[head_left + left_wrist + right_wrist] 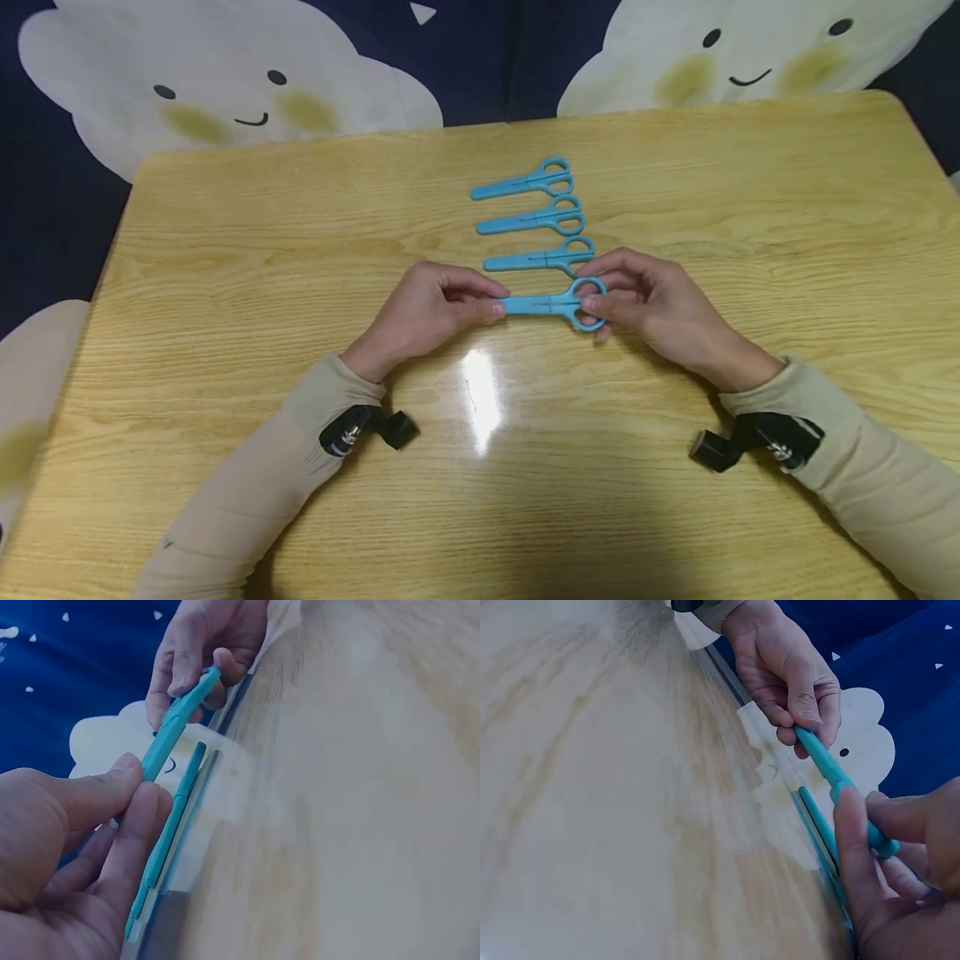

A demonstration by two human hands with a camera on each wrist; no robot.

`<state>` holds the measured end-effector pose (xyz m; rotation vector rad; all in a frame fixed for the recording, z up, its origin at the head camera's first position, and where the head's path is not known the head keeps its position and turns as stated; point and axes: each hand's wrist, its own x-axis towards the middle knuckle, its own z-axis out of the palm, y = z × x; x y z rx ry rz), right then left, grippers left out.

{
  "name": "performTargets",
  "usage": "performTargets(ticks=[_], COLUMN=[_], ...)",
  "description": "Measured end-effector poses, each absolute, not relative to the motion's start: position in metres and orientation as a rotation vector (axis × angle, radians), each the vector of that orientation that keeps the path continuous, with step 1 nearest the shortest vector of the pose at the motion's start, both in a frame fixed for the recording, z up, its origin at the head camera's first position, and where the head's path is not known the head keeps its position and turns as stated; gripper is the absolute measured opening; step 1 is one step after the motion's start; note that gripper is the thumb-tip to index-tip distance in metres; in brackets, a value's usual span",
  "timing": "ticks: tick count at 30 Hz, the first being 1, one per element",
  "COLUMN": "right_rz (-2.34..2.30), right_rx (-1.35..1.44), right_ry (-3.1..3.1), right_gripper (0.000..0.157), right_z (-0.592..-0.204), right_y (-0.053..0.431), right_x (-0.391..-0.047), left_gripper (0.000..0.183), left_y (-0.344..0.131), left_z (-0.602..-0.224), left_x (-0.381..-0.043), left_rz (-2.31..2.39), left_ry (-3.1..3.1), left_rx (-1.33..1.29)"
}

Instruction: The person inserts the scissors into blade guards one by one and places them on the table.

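Between both hands is a pair of blue scissors (536, 304), its blade end pointing left. The left hand (427, 315) pinches the blade tip between thumb and fingers. At the other end the right hand (660, 312) grips the finger loops, thumb on top. In the left wrist view the scissors (166, 742) are raised above the table, and the right wrist view shows the same scissors (829, 766) slanting between the hands. Just beyond lie three more blue scissors in a column, the nearest pair (525, 261) close to the right fingertips.
Farther back are the middle scissors (525, 222) and the farthest scissors (517, 187), blades all pointing left. The wooden table (300, 225) reaches back to a dark blue cloth (480, 58) with cloud faces. A bright reflection lies on the wood before the hands.
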<state>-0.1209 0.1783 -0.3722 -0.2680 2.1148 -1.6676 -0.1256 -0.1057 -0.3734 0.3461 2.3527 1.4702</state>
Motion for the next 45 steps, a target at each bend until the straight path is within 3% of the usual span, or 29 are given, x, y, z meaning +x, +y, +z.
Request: performTargets(ticks=[6,15,29,45], right_rz=[-1.61,-1.392,-1.043,-0.97], right_rx=[-0.247,-0.407,-0.754,-0.767], right_ry=[2.146,2.396,2.796,2.786], right_gripper=[0.04,0.059,0.051,0.051], right_z=[-0.37,-0.37,-0.38,-0.393], right_y=[0.177,0.177,0.177,0.184], right_x=[-0.122,-0.117,-0.117,-0.126], left_gripper=[0.016,0.024,0.021,0.021], left_y=[-0.106,-0.104,-0.102,-0.102], left_z=[-0.372,-0.371,-0.384,-0.398], left_x=[-0.125,-0.123,-0.13,-0.134], left_rz=[1.395,1.213,1.174,1.187], left_ry=[2.433,2.553,2.577,2.579], left_rx=[0.405,0.597,0.648,0.668])
